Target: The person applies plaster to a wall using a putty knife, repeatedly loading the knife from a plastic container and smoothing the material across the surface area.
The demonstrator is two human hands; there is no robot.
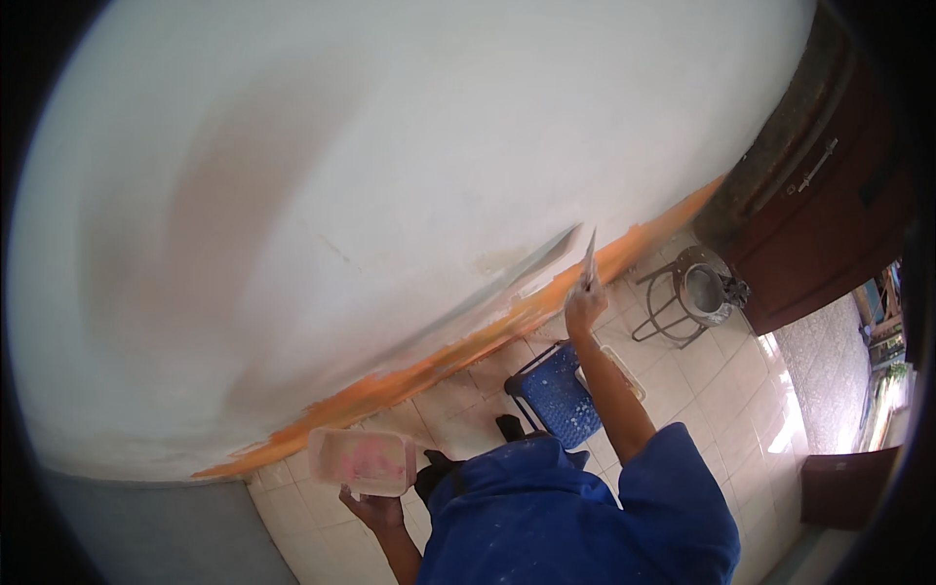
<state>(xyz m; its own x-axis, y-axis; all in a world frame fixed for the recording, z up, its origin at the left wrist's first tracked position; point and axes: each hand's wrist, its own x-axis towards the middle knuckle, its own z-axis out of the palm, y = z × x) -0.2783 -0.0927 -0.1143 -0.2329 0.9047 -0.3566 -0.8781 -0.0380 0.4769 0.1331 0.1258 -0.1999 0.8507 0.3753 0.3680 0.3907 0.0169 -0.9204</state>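
Note:
My left hand (373, 508) grips a translucent plastic tub (322, 456) from below, low in front of me. Pinkish paste lies on the tub's bottom. Out to the right, my right hand (586, 302) is closed around a putty knife (591, 246), whose thin blade points up beside the wall; whether it touches the wall I cannot tell. The white wall (419, 156) has an orange band (390, 383) along its lower edge. Fresh white smears partly cover that band near the blade. White residue coats my right fingers.
A blue stool (564, 392) with white spatters stands under my right arm, a pale container (629, 369) on it. Further right is a round metal stool (655, 304) bearing a grey bucket (704, 291). A dark red door (809, 234) stands beyond, above the tiled floor (697, 375).

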